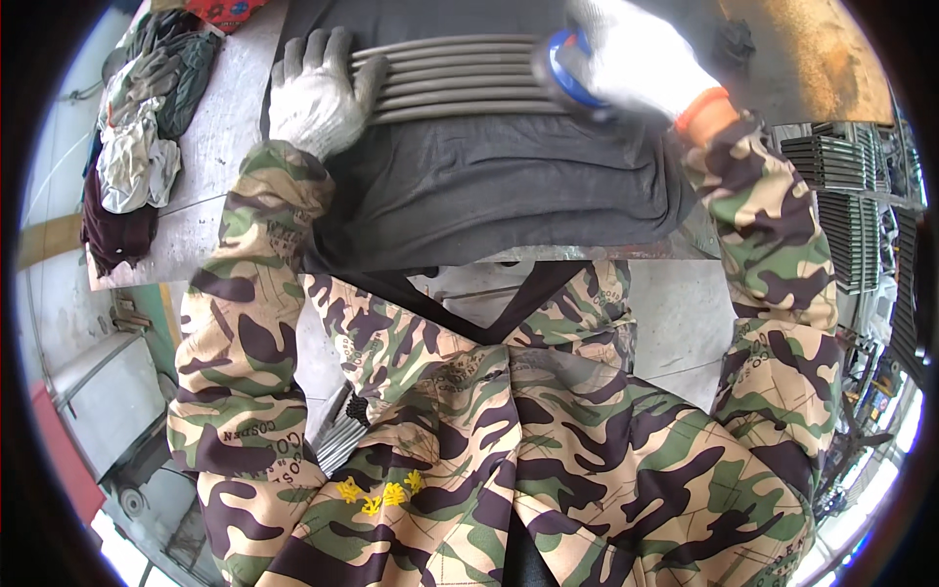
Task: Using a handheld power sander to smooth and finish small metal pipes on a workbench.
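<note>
Several grey metal rods [460, 83] lie side by side across a dark cloth [489, 186] on the table. My left hand [318, 98], in a whitish knitted glove, rests flat with fingers spread at their left end, the thumb against the rods. Over the right end is my right hand [636, 59], in a white glove with an orange cuff and smeared by motion. Its fingers are closed on a blue round-edged tool [572, 68], which sits against the rods. The glove hides most of that tool, so its exact kind does not show.
Crumpled grey, white and maroon cloths [142, 157] lie at the table's left. A rust-stained board [831, 59] is at the far right. Beyond the right edge stand racks of stacked dark metal bars [846, 235]. The table's near edge is just in front of me.
</note>
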### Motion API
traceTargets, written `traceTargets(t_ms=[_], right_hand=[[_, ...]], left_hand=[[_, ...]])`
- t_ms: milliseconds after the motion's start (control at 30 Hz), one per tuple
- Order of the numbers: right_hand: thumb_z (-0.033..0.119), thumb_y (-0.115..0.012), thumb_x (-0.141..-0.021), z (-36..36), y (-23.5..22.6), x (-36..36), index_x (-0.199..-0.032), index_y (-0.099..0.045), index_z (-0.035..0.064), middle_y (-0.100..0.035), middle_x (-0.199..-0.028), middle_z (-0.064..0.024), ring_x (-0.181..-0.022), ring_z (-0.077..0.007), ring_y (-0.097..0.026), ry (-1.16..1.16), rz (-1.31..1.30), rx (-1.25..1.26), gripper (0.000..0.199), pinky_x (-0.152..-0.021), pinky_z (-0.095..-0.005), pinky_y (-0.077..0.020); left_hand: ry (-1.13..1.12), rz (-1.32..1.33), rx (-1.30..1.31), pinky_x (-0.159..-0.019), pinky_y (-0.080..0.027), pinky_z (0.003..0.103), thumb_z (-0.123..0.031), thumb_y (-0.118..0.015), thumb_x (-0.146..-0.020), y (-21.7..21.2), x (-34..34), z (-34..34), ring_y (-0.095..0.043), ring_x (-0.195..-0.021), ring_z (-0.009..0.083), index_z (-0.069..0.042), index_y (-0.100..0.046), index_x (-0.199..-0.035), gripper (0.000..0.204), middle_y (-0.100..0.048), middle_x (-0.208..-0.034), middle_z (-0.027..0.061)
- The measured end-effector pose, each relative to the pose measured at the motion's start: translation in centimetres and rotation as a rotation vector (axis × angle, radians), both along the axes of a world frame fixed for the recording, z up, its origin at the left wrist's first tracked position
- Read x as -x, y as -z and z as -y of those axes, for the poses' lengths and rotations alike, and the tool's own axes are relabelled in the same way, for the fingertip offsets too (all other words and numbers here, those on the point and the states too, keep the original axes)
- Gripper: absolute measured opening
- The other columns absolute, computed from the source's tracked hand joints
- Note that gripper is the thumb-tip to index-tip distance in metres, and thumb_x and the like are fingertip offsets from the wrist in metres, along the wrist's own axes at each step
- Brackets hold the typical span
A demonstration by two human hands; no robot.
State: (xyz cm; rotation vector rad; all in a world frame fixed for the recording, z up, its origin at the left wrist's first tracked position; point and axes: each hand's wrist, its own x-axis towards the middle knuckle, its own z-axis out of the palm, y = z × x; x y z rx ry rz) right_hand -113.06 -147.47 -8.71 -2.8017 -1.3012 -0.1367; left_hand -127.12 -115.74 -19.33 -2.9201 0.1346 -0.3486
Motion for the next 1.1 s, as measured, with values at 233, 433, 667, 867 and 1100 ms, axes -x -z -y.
traceTargets(t_ms=[233,433,667,867,1100], right_hand=[[0.03,-0.063,-0.09,-0.9,-0.3,-0.3,-0.109,-0.069,-0.0004,-0.07,-0.106,-0.0277,-0.102,-0.0477,-0.069,0.039,0.001,0.045,0.036,-0.09,-0.0516,-0.0573],[0.034,-0.063,-0.097,0.6,1.8,-0.3,-0.113,-0.067,0.0086,-0.068,-0.108,-0.0181,-0.101,-0.041,-0.07,-0.009,0.04,0.021,0.03,-0.088,-0.0485,-0.0576],[0.028,-0.06,-0.097,0.5,1.4,0.4,-0.119,-0.067,0.0088,-0.07,-0.114,-0.022,-0.107,-0.044,-0.071,-0.073,0.031,-0.007,0.031,-0.093,-0.0509,-0.0583],[0.035,-0.065,-0.095,-0.6,1.1,1.8,-0.116,-0.067,0.0082,-0.069,-0.107,-0.0212,-0.103,-0.0434,-0.071,-0.112,-0.035,-0.017,0.035,-0.09,-0.0507,-0.058],[0.036,-0.07,-0.092,-0.8,0.8,2.1,-0.116,-0.066,0.0106,-0.067,-0.106,-0.0185,-0.101,-0.0412,-0.071,-0.068,-0.022,0.02,0.035,-0.09,-0.0495,-0.0584]], left_hand=[[-0.112,0.089,0.27,-0.105,-0.046,0.054,-0.041,-0.061,-0.103,-0.6,1.7,1.5,-0.055,-0.127,0.0432,0.001,-0.06,-0.135,0.053,-0.062,-0.134,0.021],[0.063,0.169,0.28,-0.117,-0.036,0.055,-0.039,-0.058,-0.103,0.6,1.3,0.2,-0.05,-0.136,0.0453,0.004,-0.056,-0.14,0.056,-0.058,-0.143,0.0261],[0.116,0.287,0.205,-0.112,-0.039,0.053,-0.037,-0.067,-0.095,0.1,3.0,1.9,-0.054,-0.128,0.0408,0.004,-0.057,-0.138,0.06,-0.061,-0.135,0.0225],[-0.004,0.14,0.396,-0.125,-0.03,0.056,-0.038,-0.064,-0.102,-0.2,3.0,1.3,-0.045,-0.147,0.0463,0.001,-0.055,-0.145,0.058,-0.052,-0.154,0.0276],[-0.048,0.113,0.346,-0.124,-0.031,0.054,-0.045,-0.061,-0.1,-0.9,2.1,2.2,-0.046,-0.145,0.044,0.001,-0.056,-0.145,0.065,-0.055,-0.15,0.0268]])
